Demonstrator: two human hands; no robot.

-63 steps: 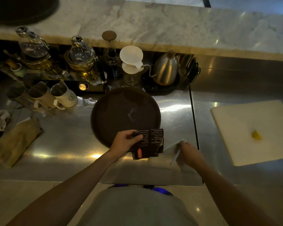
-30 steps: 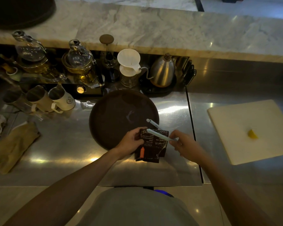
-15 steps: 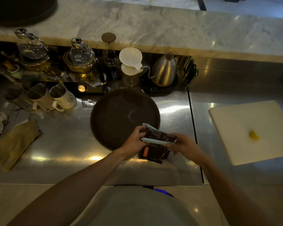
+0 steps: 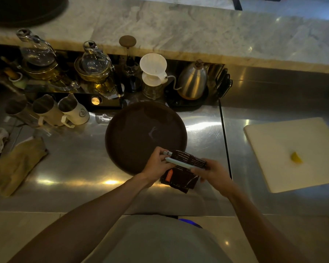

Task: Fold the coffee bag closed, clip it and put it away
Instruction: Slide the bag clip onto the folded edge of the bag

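A dark coffee bag (image 4: 180, 177) with white print and an orange mark is held above the steel counter, its top folded over. A long pale clip (image 4: 179, 162) lies across the folded top, its two bars on either side of the fold. My left hand (image 4: 156, 164) grips the left end of the bag and clip. My right hand (image 4: 215, 174) pinches the clip's right end against the bag. The bag's lower right corner is hidden behind my right hand.
A round dark tray (image 4: 141, 133) sits just behind the bag. Glass pots, a white dripper (image 4: 153, 68) and a steel kettle (image 4: 193, 80) line the back. Mugs (image 4: 72, 111) and cloths lie left. A white cutting board (image 4: 292, 152) with a yellow piece lies right.
My right hand picked the clip up from the counter, brought it over the bag's folded top and slid it across. The two bars have come closer together around the fold.
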